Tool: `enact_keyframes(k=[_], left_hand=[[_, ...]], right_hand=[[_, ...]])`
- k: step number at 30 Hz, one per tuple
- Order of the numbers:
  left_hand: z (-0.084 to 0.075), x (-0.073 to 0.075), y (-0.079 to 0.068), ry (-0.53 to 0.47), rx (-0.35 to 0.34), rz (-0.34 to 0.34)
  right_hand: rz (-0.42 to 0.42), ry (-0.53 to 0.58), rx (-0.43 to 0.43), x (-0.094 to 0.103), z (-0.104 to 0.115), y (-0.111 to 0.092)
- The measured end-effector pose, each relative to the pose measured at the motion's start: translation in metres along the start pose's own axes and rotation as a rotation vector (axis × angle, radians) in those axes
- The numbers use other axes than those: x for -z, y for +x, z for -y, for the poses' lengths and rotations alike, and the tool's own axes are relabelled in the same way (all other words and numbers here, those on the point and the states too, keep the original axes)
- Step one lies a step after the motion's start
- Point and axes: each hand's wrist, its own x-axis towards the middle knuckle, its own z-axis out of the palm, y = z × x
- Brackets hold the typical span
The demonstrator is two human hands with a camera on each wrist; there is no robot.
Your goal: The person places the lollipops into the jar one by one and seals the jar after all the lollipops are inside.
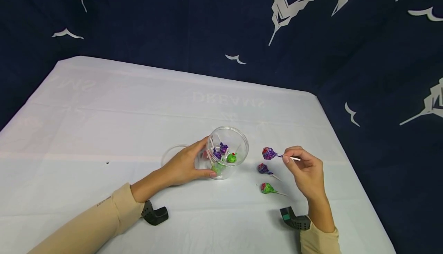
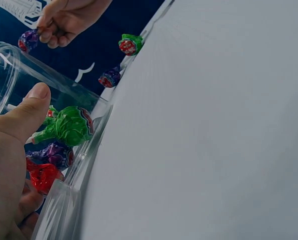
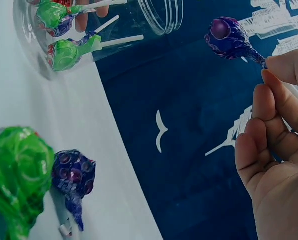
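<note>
My left hand (image 1: 185, 165) grips a clear plastic jar (image 1: 226, 174) round its side, its open mouth showing to the head camera. Inside the jar are several wrapped lollipops, among them a green one (image 2: 73, 126), a purple one (image 2: 56, 154) and a red one (image 2: 43, 176). To the right of the jar, my right hand (image 1: 306, 169) pinches a purple lollipop (image 1: 268, 153) by its stick, above the table and apart from the jar. Below it, another purple lollipop (image 1: 263, 168) and a green lollipop (image 1: 268, 188) lie on the cloth, sticks pointing right.
A clear round lid (image 1: 165, 155) lies behind my left hand, partly hidden by it. White cloth (image 1: 138, 127) covers the table, with a small dark speck (image 1: 107, 163) at the left. Beyond the table's far edge hangs a dark blue patterned curtain (image 1: 155, 27).
</note>
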Motion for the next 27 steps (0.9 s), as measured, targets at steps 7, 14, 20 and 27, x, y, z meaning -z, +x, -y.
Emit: enact_keyframes(k=[7, 14, 20, 27], left_hand=[[0.001, 0.001, -0.001, -0.006, 0.001, -0.001], [0.0, 0.002, -0.001, -0.007, -0.01, 0.002], [0.0, 0.002, -0.001, 0.003, -0.016, 0.001], [0.001, 0.001, -0.001, -0.005, -0.023, -0.002]], right_hand=[[0.02, 0.045, 0.05, -0.005, 0.005, 0.008], [0.029, 0.108, 0.113, -0.012, 0.007, 0.017], [0.038, 0.116, 0.128, -0.019, 0.01, 0.023], [0.047, 0.136, 0.163, -0.031, 0.012, 0.029]])
